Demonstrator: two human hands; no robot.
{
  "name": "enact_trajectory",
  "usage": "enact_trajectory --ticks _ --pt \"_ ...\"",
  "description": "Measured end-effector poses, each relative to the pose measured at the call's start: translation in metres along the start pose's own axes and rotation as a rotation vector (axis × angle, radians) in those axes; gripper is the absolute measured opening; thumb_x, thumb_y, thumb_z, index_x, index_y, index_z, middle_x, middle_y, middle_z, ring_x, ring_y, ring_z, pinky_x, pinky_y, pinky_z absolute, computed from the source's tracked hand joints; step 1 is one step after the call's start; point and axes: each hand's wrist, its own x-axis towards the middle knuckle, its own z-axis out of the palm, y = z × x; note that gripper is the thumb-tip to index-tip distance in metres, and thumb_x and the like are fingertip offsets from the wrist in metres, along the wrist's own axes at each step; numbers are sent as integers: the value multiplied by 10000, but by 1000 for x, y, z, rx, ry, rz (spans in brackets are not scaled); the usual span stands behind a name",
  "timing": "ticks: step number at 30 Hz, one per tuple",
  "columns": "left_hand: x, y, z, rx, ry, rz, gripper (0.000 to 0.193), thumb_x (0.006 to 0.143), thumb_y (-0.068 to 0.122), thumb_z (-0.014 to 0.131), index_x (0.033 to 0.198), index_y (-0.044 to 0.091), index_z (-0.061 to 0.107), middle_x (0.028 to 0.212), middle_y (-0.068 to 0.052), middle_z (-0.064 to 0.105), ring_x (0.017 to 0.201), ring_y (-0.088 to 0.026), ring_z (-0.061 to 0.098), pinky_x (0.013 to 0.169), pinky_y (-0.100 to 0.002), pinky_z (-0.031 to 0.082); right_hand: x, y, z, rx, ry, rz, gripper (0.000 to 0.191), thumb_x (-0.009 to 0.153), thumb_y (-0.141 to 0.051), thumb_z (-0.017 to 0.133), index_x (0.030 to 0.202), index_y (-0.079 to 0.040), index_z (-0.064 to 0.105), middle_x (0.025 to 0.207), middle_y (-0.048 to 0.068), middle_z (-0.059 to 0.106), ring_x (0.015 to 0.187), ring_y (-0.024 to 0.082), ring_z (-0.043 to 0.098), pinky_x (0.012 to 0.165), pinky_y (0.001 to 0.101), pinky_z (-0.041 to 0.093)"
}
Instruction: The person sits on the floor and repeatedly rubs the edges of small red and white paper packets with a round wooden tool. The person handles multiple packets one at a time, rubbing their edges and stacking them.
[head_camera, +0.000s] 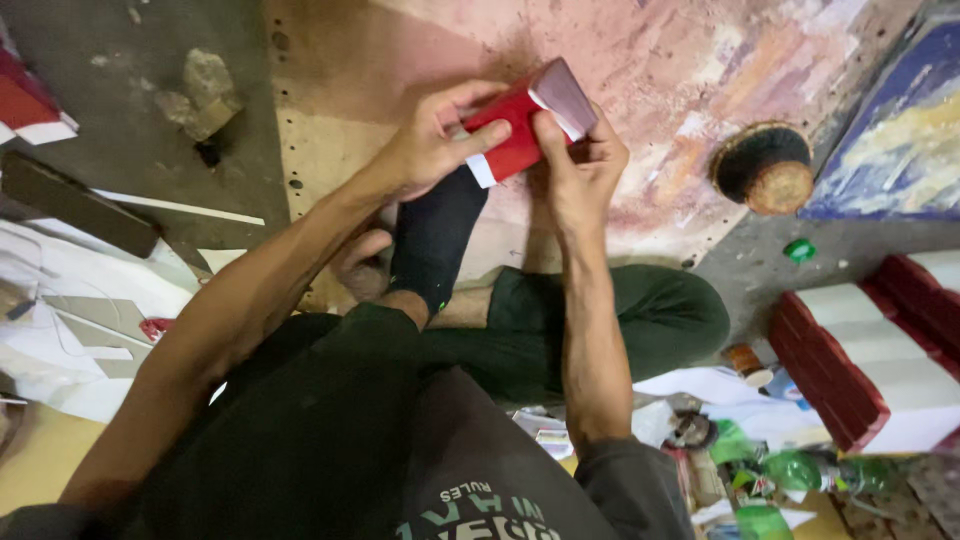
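Red rectangular cardboard box (520, 125) with white end flap, gripped between both sets of fingers above the paint-stained wooden floor board (330, 140). Left hand (430, 145) clasps its lower end; right hand (580, 170) pinches its upper side. Round bristle brush (765, 168) lies toward the board's right edge; stacked red-and-white boxes (870, 350) beyond.

The small red cardboard box (520, 125) with white edge strips is held in the air, tilted, its open grey end pointing to 1 o'clock, above the paint-stained board.
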Motion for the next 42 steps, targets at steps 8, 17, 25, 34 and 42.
enact_trajectory --ticks 8,17,25,34,42 --pt "-1 -4 -1 69 33 -20 449 1075 130 633 1485 -10 515 1321 -41 672 1175 -90 633 1052 -277 532 -1 7 8 332 -8 102 303 999 20 773 1282 37 669 1171 181 746 1029 225 721 952 360 603" --pt "0 -6 -4 174 34 -26 353 1080 152 637 1400 15 577 1239 -25 695 1119 -75 640 1008 -270 536 0 9 11 141 3 53 462 1002 86 740 1439 41 599 1370 176 681 1230 217 666 1119 366 532" --pt "0 -7 -7 162 130 -316 401 1045 208 672 1396 17 638 1058 -102 701 822 -164 622 656 -339 484 0 1 5 -70 -89 -161 548 891 195 583 1394 -19 624 1420 184 634 1328 265 626 1170 371 488" --pt "-1 17 8 283 49 15 392 1120 149 628 1477 4 557 1322 -85 700 1190 -134 637 1033 -287 537 13 7 3 140 3 -160 434 1138 -137 628 1542 -24 516 1601 139 516 1425 228 506 1261 355 386" --pt "28 52 2 1460 50 660 530 1008 -6 661 1507 -5 482 1485 -209 573 1284 -343 638 1053 -392 561 31 -8 17 -469 195 -616 773 1096 -270 568 1693 -298 78 1751 -78 70 1602 94 83 1360 357 96"
